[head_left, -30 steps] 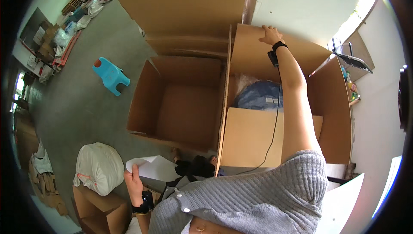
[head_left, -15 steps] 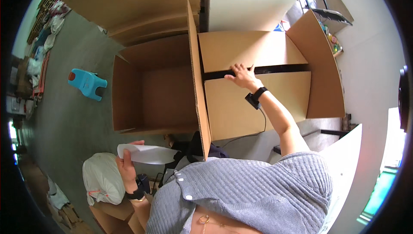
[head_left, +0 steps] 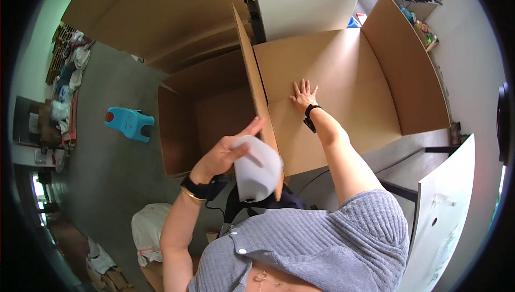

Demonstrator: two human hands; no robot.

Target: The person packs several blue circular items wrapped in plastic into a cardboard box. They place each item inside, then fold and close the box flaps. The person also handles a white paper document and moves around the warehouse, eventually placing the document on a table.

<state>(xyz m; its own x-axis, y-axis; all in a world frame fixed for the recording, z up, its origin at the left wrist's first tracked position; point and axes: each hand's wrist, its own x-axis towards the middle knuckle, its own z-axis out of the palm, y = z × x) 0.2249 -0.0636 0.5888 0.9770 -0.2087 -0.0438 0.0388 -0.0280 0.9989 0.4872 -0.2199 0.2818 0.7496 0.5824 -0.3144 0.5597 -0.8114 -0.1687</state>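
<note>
My right hand [head_left: 304, 96] lies flat with fingers spread on the closed-together flaps [head_left: 343, 85] of a big brown cardboard box. In my left hand [head_left: 222, 155], beside the box's upright near-left flap [head_left: 254, 80], is a pale, curved, roll-like thing [head_left: 258, 182]. It is smeared by motion, so its exact kind does not show. The thumb lies against it and the index finger points toward the flap. Black bands with small devices sit on both wrists. Another upright flap [head_left: 402, 66] stands on the box's right side.
An open cardboard box [head_left: 179, 131] stands left of the flap, below a larger cardboard sheet [head_left: 155, 13]. A blue stool [head_left: 130, 123] is on the floor to the left. A white sack [head_left: 150, 230] lies lower left, and a white board [head_left: 445, 211] lower right.
My right hand has pressed the two flaps together, and the dark gap between them is gone. My left hand has carried the pale roll-like thing up and right to the upright flap.
</note>
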